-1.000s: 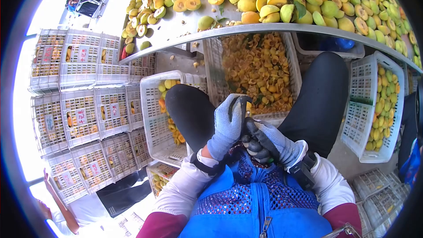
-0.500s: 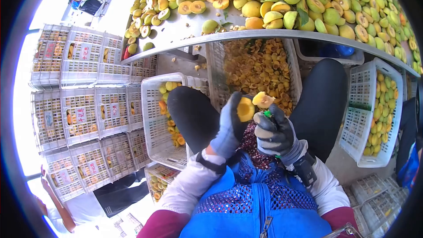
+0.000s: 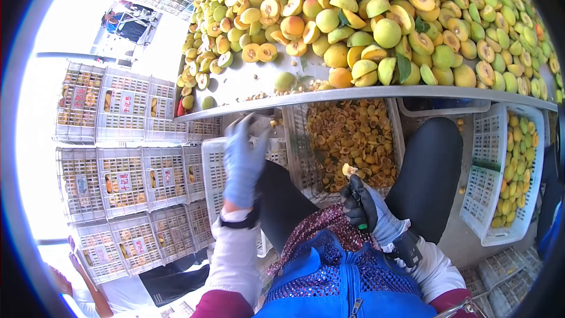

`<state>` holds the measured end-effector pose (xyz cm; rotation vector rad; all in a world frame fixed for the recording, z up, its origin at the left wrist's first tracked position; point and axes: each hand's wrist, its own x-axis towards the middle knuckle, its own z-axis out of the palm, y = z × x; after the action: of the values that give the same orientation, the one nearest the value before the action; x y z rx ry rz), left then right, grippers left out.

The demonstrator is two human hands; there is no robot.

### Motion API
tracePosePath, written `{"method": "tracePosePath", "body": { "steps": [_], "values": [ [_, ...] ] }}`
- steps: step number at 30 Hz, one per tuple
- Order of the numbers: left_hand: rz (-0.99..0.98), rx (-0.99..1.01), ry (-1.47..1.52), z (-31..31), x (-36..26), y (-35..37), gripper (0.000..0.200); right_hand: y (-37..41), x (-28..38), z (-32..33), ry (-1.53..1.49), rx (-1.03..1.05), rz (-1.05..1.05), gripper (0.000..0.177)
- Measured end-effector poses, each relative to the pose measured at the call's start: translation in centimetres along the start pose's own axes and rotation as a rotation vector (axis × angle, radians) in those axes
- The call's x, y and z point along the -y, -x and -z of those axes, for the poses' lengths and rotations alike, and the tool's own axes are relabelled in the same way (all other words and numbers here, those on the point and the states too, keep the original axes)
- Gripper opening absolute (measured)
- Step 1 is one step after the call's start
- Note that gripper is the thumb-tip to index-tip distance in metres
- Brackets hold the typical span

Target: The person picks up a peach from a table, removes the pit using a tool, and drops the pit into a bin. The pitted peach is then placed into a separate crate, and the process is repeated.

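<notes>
My left hand point(image 3: 242, 162), in a blue-grey glove and smeared by motion, is over the white crate point(image 3: 215, 174) at my left knee. Its fingers look spread, and no fruit shows in them. Near my lap, my right hand point(image 3: 360, 207), in a dark-palmed glove, is closed round a small tool with a green handle end point(image 3: 363, 227); the rest of the tool is hidden. A small pale piece of fruit point(image 3: 349, 169) sticks up at its fingertips. Beyond it, a crate point(image 3: 296, 141) holds many scooped-out orange fruit pieces.
Halved yellow-green apricot-like fruit point(image 3: 365, 17) is heaped on a metal-edged table point(image 3: 376, 92). A crate of fruit point(image 3: 471, 194) stands at my right. Stacked crates point(image 3: 120, 185) rise at the left, with another person's arm point(image 3: 94, 285) below them.
My left hand has moved left and up from my lap, and the halved fruit it held no longer shows in it. My right hand has lowered slightly; the view has tilted up.
</notes>
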<state>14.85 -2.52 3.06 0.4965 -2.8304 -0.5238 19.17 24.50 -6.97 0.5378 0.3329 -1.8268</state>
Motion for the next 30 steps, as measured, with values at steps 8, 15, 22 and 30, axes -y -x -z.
{"method": "tracePosePath", "body": {
  "steps": [8,15,22,30],
  "values": [
    [-0.834,-0.061,-0.116,-12.0,-21.9,-14.1,0.055,-3.0,-0.5,4.2,0.100,-0.302,0.247,0.036],
    [-0.795,0.066,-0.260,-12.8,-21.5,-17.8,0.053,-5.1,-1.3,9.0,-0.177,-0.137,0.225,0.034],
    [-0.800,0.118,-0.332,-10.7,-17.6,-16.4,0.055,-1.8,0.8,3.2,-0.004,-0.306,0.328,0.030],
    [-0.511,0.147,-0.656,-7.8,-6.1,-17.9,0.056,-1.4,0.6,3.3,-0.022,-0.226,0.401,0.029]
  ]
}}
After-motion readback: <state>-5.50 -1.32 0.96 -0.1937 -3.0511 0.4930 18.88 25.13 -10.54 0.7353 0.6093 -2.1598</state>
